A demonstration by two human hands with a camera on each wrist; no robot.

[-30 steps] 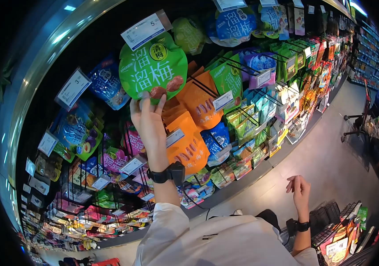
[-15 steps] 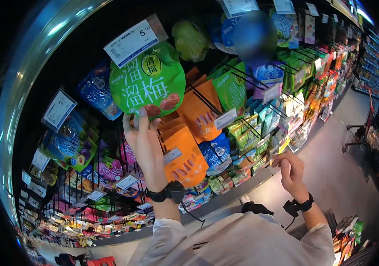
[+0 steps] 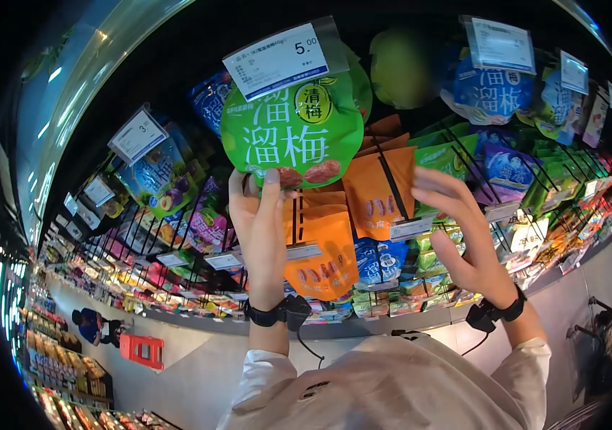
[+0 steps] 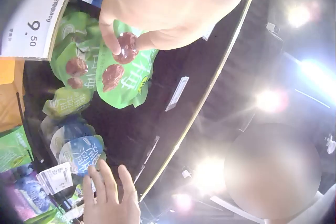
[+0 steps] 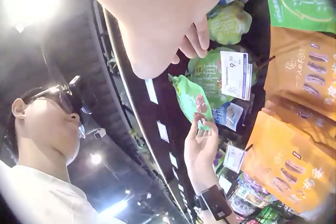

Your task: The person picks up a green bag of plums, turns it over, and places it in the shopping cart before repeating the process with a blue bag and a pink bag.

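Observation:
My left hand [image 3: 261, 233] pinches the lower edge of a rounded green bag of dried plums [image 3: 288, 140], thumb in front and fingers behind. In the right wrist view that bag [image 5: 189, 98] tilts out from another green bag [image 5: 207, 69] behind it. A price tag [image 3: 277, 59] marked 5.00 covers its top in the head view. My right hand [image 3: 467, 240] is raised with fingers spread and nothing in it. It overlaps the hanging orange bags [image 3: 377, 190] and a green bag [image 3: 440, 154] in the head view.
Snack bags hang in rows on metal hooks, among them blue bags [image 3: 488, 93] at upper right. Another price tag [image 3: 138, 135] sticks out at left. Below the shelf edge lies the pale floor [image 3: 227, 358], with a red basket [image 3: 142, 351] and a person [image 3: 89, 326] at left.
My right hand has risen from low at the right to the front of the shelf, its fingers spreading. My left hand keeps its pinch on the green bag. The head view has turned leftward.

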